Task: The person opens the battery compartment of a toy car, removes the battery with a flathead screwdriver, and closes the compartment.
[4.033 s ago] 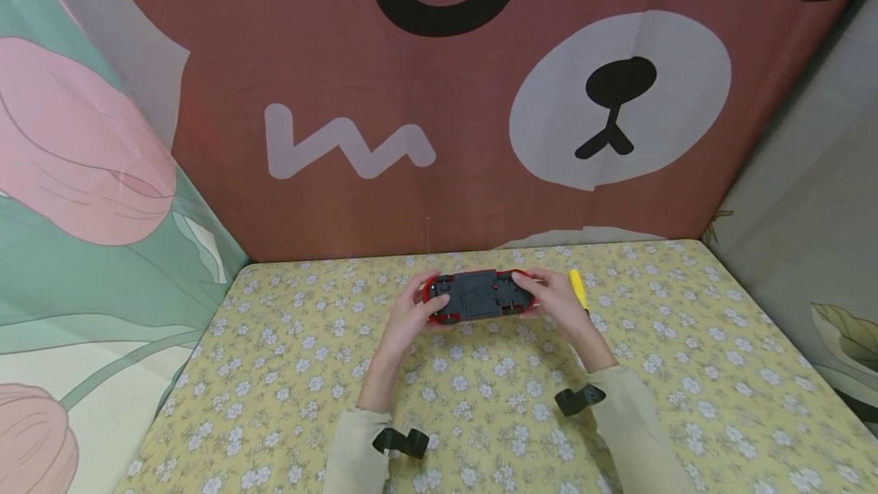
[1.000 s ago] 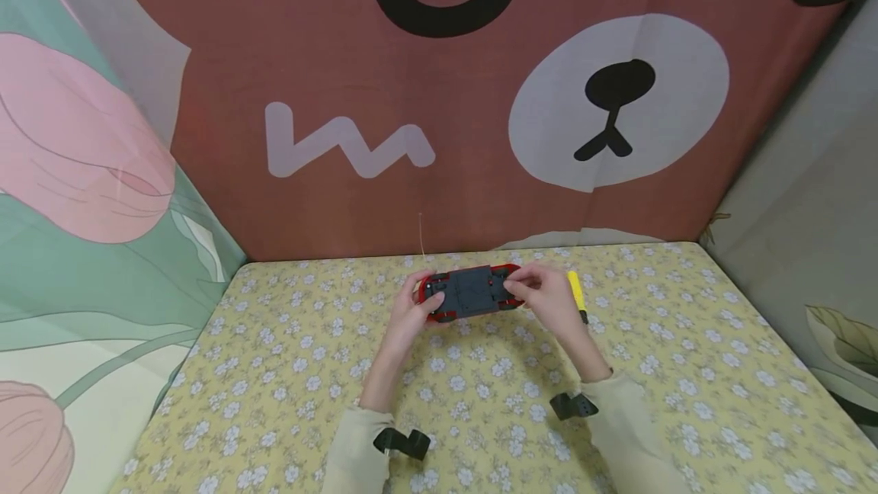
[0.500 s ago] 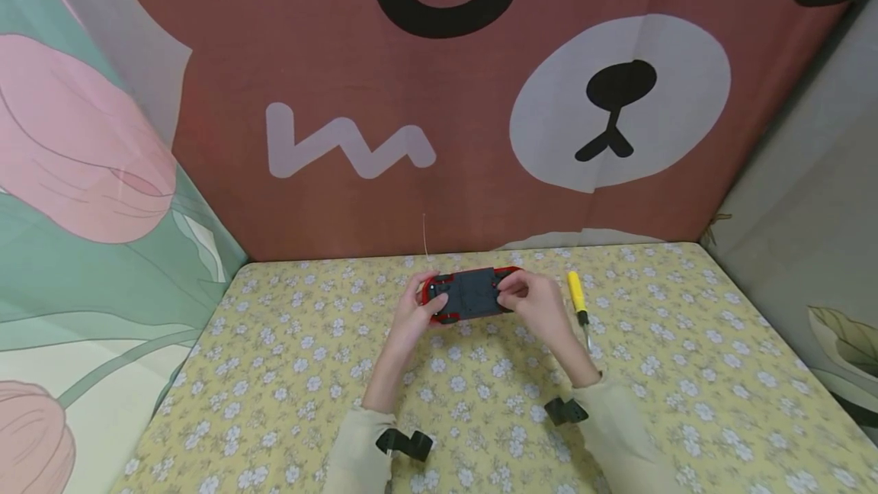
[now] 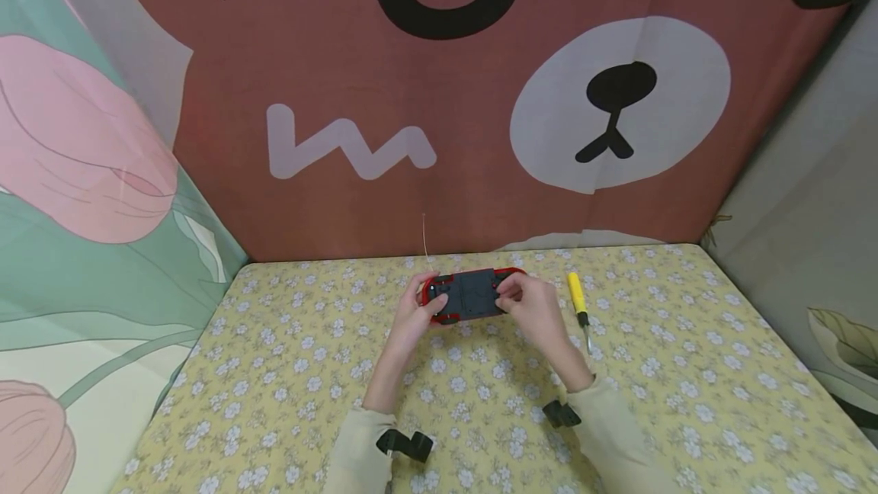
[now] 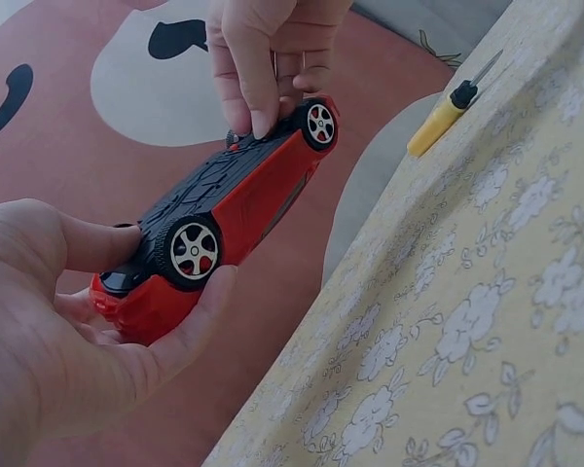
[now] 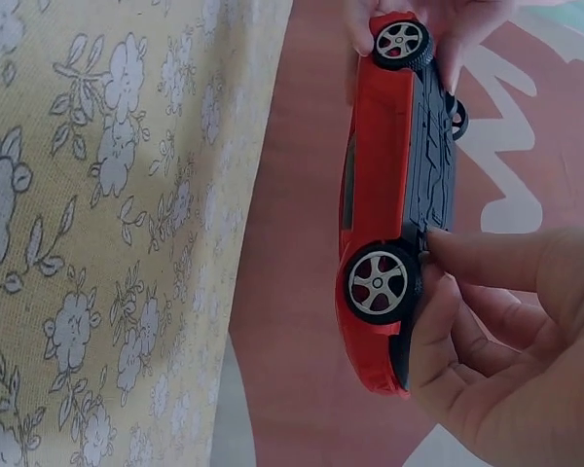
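Upside down, a red toy car [image 4: 473, 294] is held above the table, its dark grey underside facing up. My left hand [image 4: 409, 313] grips one end, thumb on the underside and fingers round the red body. At the other end, my right hand [image 4: 539, 311] has thumb and forefinger curled together on the underside beside a wheel [image 6: 380, 282]. Whatever lies between those fingertips is hidden. In the left wrist view, the right fingers [image 5: 263, 88] come down on the chassis [image 5: 200, 190] from above. To the right, a screwdriver with a yellow handle [image 4: 576, 294] lies on the table.
A yellow cloth with white flowers [image 4: 274, 372] covers the table. Behind it hangs a reddish-brown curtain [image 4: 343, 212] with a bear's face, and printed fabric [image 4: 89, 288] hangs at the left. A thin pale strand [image 4: 424, 236] rises behind the car.
My right hand has gone from gripping the car's right end to bringing thumb and forefinger onto the underside, farther inward. More of the screwdriver now shows. My left hand keeps its grip.
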`<action>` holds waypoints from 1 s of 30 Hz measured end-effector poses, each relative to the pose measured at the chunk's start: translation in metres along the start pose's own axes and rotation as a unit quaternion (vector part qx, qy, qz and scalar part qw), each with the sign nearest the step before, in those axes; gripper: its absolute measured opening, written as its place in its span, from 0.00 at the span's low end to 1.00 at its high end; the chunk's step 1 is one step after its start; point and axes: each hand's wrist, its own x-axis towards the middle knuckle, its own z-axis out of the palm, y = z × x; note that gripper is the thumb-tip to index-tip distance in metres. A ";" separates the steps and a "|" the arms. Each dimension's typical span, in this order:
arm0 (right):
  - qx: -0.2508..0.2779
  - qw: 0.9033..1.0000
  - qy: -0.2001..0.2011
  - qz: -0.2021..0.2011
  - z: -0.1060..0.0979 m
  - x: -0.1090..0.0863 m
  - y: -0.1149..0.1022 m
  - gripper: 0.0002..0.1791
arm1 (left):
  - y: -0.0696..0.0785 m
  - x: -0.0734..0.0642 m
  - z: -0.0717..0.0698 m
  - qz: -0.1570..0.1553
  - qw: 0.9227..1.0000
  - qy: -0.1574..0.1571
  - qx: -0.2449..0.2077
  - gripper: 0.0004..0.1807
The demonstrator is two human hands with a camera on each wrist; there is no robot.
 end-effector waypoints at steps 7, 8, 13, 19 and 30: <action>-0.026 0.999 0.012 -0.017 0.004 -0.002 -0.001 0.05 | 0.001 0.000 0.001 -0.002 1.000 0.004 0.003 0.26; -0.031 0.999 0.015 -0.019 0.004 -0.002 -0.001 0.05 | 0.001 0.000 0.001 -0.003 1.000 0.004 0.003 0.26; -0.053 0.998 0.028 -0.028 0.006 -0.004 -0.003 0.05 | 0.001 -0.001 0.002 -0.006 1.000 0.007 0.007 0.27; -0.061 0.997 0.032 -0.024 0.008 -0.005 -0.004 0.04 | 0.001 0.000 0.003 -0.004 1.000 0.011 0.008 0.26; -0.044 0.998 0.033 0.001 0.009 -0.005 -0.003 0.03 | 0.000 0.000 0.004 -0.002 1.000 0.006 -0.001 0.27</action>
